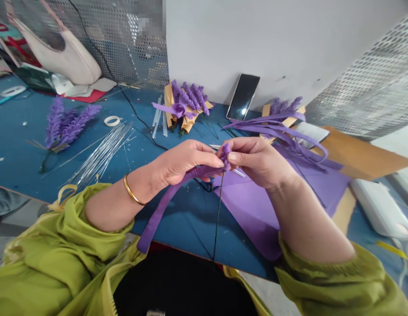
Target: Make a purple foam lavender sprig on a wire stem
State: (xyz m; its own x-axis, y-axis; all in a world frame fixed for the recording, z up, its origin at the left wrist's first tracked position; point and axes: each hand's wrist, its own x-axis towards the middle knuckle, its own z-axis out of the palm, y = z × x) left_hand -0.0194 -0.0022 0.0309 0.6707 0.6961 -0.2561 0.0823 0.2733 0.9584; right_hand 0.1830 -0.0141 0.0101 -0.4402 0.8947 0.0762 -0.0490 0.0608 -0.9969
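Between my two hands is a small purple lavender flower head [226, 157] on a thin dark green wire stem [218, 215] that hangs down toward the table edge. My left hand [194, 161] pinches a long purple strip [158, 215] where it meets the flower's base; the strip's loose end droops to the lower left. My right hand [250, 158] has its thumb and forefinger closed on the flower's side. Behind the fingers lies a thin metal tool, partly hidden. Purple sheets [250, 210] spread under my right forearm.
Finished lavender bunches [191, 98] lie at the back, another bunch [64, 120] at the left. Silvery wires [102, 153], a tape roll [112, 120] and a black cable [125, 94] are on the blue table. A phone [243, 96] leans on the wall; cut strips [279, 127] lie right, near a white device [381, 208].
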